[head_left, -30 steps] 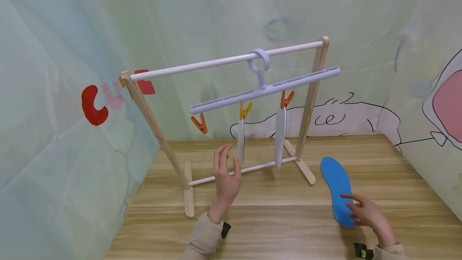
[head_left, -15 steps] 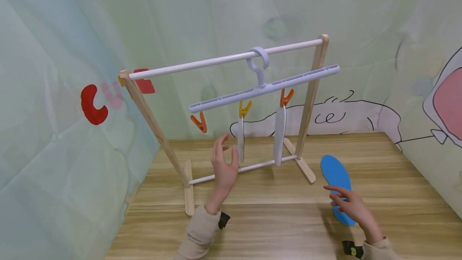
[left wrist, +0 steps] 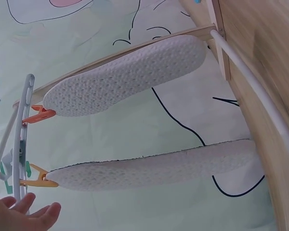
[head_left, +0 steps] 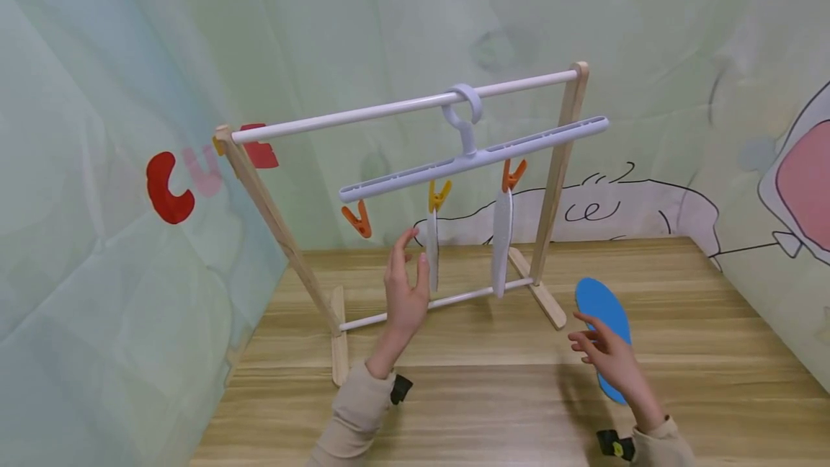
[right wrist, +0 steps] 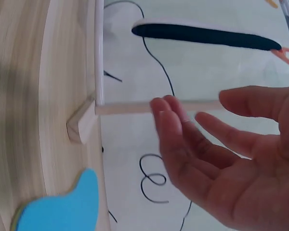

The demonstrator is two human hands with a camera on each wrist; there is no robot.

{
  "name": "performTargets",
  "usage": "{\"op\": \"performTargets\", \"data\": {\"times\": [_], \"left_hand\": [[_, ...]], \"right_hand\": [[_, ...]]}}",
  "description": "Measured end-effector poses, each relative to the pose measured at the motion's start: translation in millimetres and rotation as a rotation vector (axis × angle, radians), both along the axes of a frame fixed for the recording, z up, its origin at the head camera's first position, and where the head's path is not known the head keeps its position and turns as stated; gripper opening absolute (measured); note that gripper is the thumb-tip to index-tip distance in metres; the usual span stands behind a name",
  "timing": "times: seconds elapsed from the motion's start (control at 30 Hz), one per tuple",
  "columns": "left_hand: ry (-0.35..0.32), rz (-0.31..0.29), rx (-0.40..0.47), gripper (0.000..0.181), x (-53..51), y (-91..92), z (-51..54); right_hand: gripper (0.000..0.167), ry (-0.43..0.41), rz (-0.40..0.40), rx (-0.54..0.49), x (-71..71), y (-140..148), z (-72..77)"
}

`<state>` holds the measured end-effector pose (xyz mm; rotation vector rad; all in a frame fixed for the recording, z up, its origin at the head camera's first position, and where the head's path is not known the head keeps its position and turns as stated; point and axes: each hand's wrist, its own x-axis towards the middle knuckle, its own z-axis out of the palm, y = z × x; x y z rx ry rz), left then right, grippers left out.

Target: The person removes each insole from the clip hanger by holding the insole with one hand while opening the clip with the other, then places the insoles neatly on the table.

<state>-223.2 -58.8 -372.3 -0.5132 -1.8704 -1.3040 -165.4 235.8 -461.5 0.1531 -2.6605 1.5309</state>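
The left hand (head_left: 406, 298) had crept up a little, so its fingertips came nearer to the pale hanger (head_left: 408, 176); its fingers were loose and a bit bent, and it held nothing. The right hand (head_left: 606, 353) had slid to the left above the blue insole (head_left: 606, 303), its fingers also loose, with nothing in them. The blue insole lay flat on the table (head_left: 486, 402), partly hidden by that hand, and looked as if it had not moved. So the work was likely between two steps, since the blue insole was on no clip. From the left stood a left post (head_left: 276, 225), then a bare orange clip (head_left: 359, 220) with nothing in its mouth. Next a yellow clip (head_left: 439, 197) pinched a white insole (head_left: 432, 254), just beside the left fingers. Then a second orange clip (head_left: 512, 176) pinched another white insole (head_left: 502, 243), and past it stood the right post (head_left: 556, 186). The nearer white insole could get in the left hand's way, and the low bar (head_left: 463, 298) ran behind that hand.
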Motion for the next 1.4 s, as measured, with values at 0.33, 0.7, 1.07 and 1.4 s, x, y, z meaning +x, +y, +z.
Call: {"op": "performTargets", "data": {"times": [0.33,0.7,1.07,1.4], "left_hand": [[-0.093,-0.078,-0.018,0.045,-5.3,-1.1,9.6],[-0.201,-0.154,0.003,0.05,-6.7,-1.4,21.2],[-0.268,-0.171,0.012,0.053,-14.6,-0.3,27.8],[-0.314,-0.185,0.017,0.054,-22.4,1.6,28.4]], "right_hand": [[0.032,0.078,0.029,-0.145,-6.4,-19.5,-2.1],[0.038,-0.066,0.103,-0.386,-16.6,-37.1,-6.9],[0.031,-0.176,0.219,-0.512,-30.1,-52.0,-19.1],[0.041,-0.238,0.29,-0.644,-35.5,-71.6,-17.3]]}}
